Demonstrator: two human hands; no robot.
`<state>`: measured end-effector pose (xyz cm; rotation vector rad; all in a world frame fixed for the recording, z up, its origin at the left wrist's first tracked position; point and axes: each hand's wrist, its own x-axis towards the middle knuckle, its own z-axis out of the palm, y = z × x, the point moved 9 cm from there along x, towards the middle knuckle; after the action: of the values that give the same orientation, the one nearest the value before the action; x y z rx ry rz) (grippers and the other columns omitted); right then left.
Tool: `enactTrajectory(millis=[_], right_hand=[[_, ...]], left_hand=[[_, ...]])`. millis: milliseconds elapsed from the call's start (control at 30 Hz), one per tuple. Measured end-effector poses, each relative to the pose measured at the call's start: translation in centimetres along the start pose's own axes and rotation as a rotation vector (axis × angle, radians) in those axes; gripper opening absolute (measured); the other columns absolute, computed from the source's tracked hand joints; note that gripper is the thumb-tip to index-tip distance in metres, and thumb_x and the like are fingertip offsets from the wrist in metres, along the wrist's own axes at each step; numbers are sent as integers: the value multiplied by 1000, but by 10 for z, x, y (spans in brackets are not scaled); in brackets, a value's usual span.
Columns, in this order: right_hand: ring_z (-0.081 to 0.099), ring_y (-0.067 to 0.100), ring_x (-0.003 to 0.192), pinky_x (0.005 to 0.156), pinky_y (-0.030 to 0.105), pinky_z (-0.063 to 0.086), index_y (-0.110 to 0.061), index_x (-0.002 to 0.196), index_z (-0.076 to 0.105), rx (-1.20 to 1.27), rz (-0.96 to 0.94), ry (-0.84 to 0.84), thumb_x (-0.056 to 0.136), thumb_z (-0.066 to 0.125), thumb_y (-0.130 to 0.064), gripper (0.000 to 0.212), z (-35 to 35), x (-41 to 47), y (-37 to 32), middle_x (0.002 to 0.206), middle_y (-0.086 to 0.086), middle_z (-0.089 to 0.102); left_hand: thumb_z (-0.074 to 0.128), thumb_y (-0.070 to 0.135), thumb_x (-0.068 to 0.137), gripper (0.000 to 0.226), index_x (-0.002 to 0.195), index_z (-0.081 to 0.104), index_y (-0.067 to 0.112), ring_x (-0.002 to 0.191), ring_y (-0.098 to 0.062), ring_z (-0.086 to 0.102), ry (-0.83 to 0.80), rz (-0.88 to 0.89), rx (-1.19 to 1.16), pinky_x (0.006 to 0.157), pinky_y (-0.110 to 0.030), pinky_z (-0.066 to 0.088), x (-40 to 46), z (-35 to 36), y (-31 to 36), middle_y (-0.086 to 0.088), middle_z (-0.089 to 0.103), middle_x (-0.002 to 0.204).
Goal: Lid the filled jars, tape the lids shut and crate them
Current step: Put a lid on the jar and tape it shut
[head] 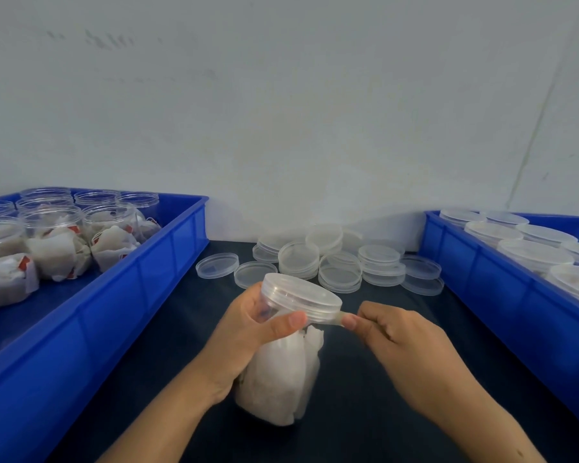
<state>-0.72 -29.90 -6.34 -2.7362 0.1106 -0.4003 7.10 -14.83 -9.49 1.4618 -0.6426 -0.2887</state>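
Jar (283, 369) sits centre-bottom of frame on dark tabletop (365, 412), tilted, packed w/ white paper-wrapped contents, clear lid (300, 295) already on. My left hand (248, 332) wraps round its neck just under the lid, fingers curled behind, thumb pressed across the front. My right hand (391, 332) pinches end of a clear tape strip (336, 318) btwn thumb and forefinger, remaining fingers curled in; strip runs from lid's rim straight to my fingertips. Counts: 1 jar in hand, 2 blue crates. Left crate (131, 295), left side of frame, holds approx 8 open-topped filled jars (52, 222) toward its far end plus approx 4 loose wrapped bundles (59, 253) nearer me; some overlap, so count isn't exact. Right crate (475, 279), right edge of frame, shows approx 8 lidded jars (533, 253), rest cut off. Spare lids (340, 274) lie heaped mid-frame by wall (281, 111), btwn the crates, roughly 15–20 in low stacks and singles; can't count exactly.
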Motion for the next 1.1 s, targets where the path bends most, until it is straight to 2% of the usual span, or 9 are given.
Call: enactTrajectory(millis=[100, 200, 267, 400, 533, 667, 833, 967, 1100], right_hand=[[43, 10, 58, 56, 22, 37, -20, 76, 47, -21, -6, 30, 66, 3, -78, 73, 2, 0, -5, 61, -2, 47], [45, 13, 59, 58, 24, 39, -17, 77, 47, -38, -7, 87, 70, 3, -76, 74, 3, -2, -6, 62, -1, 48], [50, 18, 62, 60, 26, 41, -17, 75, 46, -77, -2, 123, 74, 4, -73, 70, 3, -4, -7, 62, 0, 50], [43, 16, 56, 59, 28, 41, -20, 69, 38, -129, 28, 153, 79, 3, -69, 61, 5, -7, -10, 59, -1, 46], [38, 14, 53, 56, 26, 39, -21, 67, 35, -149, 30, 141, 75, -3, -71, 63, 7, -9, -17, 57, -3, 44], [45, 14, 54, 57, 26, 39, -22, 68, 37, -167, 4, 127, 77, 0, -72, 63, 8, -11, -24, 59, -3, 46], [48, 13, 57, 56, 25, 38, -20, 76, 47, 12, 2, -1, 67, 11, -82, 72, 12, -13, -25, 64, -1, 52], [41, 8, 56, 56, 23, 35, -15, 83, 56, 86, 35, -54, 69, 8, -79, 82, 10, -14, -23, 61, -1, 47], [50, 18, 63, 62, 29, 42, -15, 87, 56, 56, 45, -43, 93, 21, -61, 57, 11, -12, -17, 67, 1, 56]], left_hand=[[88, 66, 32, 111, 125, 47, 20, 103, -2, 66, 23, -8, -29, 78, -11, 51, -1, -4, -2, 12, 71, 110], [86, 68, 37, 108, 124, 42, 21, 106, -2, 65, -3, 1, 9, 85, -21, 54, -1, -2, 0, 14, 70, 111], [84, 65, 48, 92, 121, 48, 22, 108, -2, 63, -1, 9, 40, 87, -23, 51, -3, -2, 3, 14, 70, 113], [72, 58, 74, 49, 117, 58, 39, 109, 9, 58, 40, 81, 166, 83, -8, 46, -9, -1, 12, 24, 66, 115], [72, 84, 38, 112, 137, 37, 46, 116, 9, 53, 214, 97, 328, 96, -18, 42, -11, -6, 11, 25, 59, 124], [74, 82, 36, 90, 113, 56, 38, 103, 2, 62, 299, 101, 324, 87, -24, 50, -11, -13, 14, 21, 67, 107], [88, 52, 52, 69, 110, 61, 26, 91, 7, 65, 266, 97, 167, 70, -5, 46, -8, -15, 16, 22, 71, 98], [87, 51, 46, 78, 113, 61, 22, 94, 3, 66, 224, 121, 156, 73, -6, 47, -7, -13, 16, 15, 72, 102], [80, 59, 46, 77, 114, 58, 29, 99, 2, 64, 250, 148, 229, 76, -10, 48, -8, -12, 17, 18, 69, 105]])
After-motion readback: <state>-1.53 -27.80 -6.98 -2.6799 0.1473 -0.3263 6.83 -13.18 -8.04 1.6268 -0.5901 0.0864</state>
